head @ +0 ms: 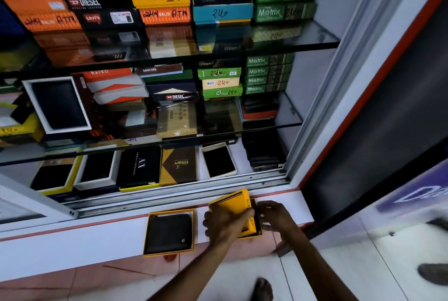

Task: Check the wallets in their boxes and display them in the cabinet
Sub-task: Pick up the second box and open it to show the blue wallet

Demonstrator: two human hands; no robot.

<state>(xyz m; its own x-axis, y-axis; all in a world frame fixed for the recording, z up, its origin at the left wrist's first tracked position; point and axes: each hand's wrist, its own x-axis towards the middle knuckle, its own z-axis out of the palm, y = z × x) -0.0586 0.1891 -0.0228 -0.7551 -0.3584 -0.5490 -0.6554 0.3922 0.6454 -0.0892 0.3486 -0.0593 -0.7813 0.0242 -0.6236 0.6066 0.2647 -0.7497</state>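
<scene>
A: Nearest were the two bare forearms, coming up from the near edge. The left hand (pixel 226 222) was clamped on a yellow box lid (pixel 231 205), thumb and fingers wrapped round its near-left side, holding it tilted above the box base (pixel 254 230).

B: And the right?

A: The right hand (pixel 276 216) sat against the right side of that base, fingers curled to it. How tightly it gripped I could not tell. The wallet inside was hidden by the lid.

B: Where was the other one?

A: Just left of the hands, an open yellow tray (pixel 145 235) lay on the white ledge (pixel 72 240) with a black zip wallet (pixel 167 233) in it, matte and grained, rounded at the corners, a small metal stud near one corner.

B: What could have gone wrong?

A: That tray's near edge seemed to hang past the ledge over the tiled floor (pixel 121 274). A nudge from the left forearm could have tipped it off, I judged. The held base also sat near the ledge's edge; pulling the stiff card lid up hard could have dragged it over.

B: And the cabinet?

A: Behind, farther off, glass shelves (pixel 291 45) stacked with glossy card boxes; the bottom shelf had open boxes laid flat, with a gap at the right beside a white-rimmed box (pixel 219 160).
</scene>
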